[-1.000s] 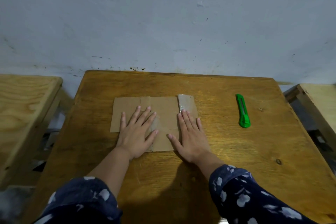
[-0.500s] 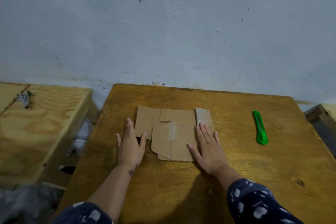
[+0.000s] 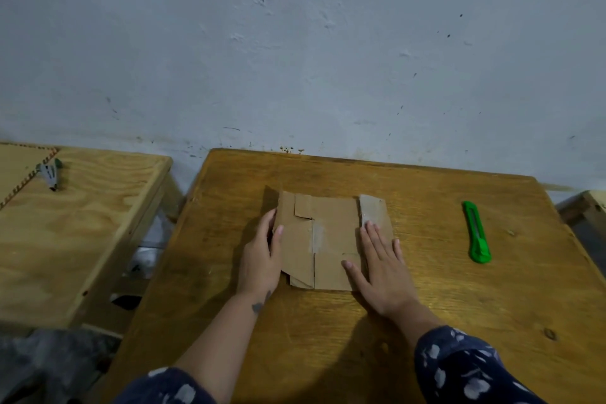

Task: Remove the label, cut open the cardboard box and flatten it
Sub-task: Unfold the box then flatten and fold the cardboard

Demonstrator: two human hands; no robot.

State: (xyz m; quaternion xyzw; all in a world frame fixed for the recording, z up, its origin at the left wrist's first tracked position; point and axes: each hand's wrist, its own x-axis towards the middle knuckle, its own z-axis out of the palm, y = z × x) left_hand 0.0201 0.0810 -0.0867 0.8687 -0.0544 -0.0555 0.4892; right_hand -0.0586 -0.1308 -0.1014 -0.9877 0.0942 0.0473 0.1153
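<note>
Left hand (image 3: 262,252) has slid off to grip the box's (image 3: 331,239) left flap, folding it in. Right hand (image 3: 382,269) presses flat, fingers straight. Flattening nearly done.

Hands (image 3: 262,256) on flattened cardboard box (image 3: 328,239)

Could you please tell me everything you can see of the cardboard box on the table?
The cardboard box is plain brown, already flattened into overlapping panels on the wooden table. A pale taped strip runs along its right edge. The left hand holds its left edge, thumb on top; the right hand presses flat on its right side.
</note>
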